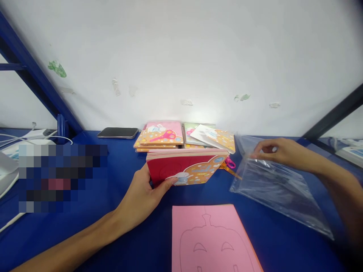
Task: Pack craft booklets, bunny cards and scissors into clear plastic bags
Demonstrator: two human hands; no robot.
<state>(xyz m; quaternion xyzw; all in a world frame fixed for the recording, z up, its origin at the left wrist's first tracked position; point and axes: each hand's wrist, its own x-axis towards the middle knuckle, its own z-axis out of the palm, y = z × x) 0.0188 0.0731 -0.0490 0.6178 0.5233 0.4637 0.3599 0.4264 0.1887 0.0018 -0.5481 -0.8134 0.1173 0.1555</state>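
A plastic bag (279, 190) lies right of the stacked booklets (160, 135).

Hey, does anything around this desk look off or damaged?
Yes: torn scraps of tape cling to the white wall, and a green patch marks it, as if things had been ripped off.

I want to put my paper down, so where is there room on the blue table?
Bare blue table shows below your left hand, left of the pink sheet. There's more between that sheet and the plastic bag. It's crowded at the back, around the stacked books and the red book.
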